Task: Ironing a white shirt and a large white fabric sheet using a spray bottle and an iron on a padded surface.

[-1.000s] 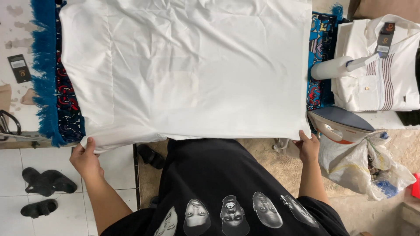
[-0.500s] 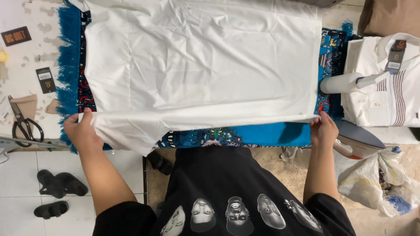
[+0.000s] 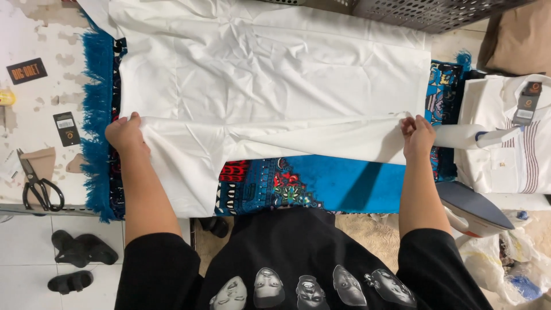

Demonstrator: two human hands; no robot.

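A large white garment (image 3: 275,86) lies spread over a blue patterned rug with a fringed edge (image 3: 321,183) on the table. Its near edge is folded up and away from me, forming a long crease across the cloth. My left hand (image 3: 123,133) pinches that folded edge at the left end. At the right end my right hand (image 3: 418,135) grips the same edge. A flap of the cloth hangs down near the left, under my left forearm.
A clothes iron (image 3: 473,209) stands at the right by a folded white shirt with tags (image 3: 511,138). Scissors (image 3: 37,186) and small cards lie on the worn white table at the left. Sandals (image 3: 74,255) are on the tiled floor. A plastic bag (image 3: 516,264) sits lower right.
Both hands have carried the garment's near edge away from me over the cloth. More of the blue rug now shows in front of me.
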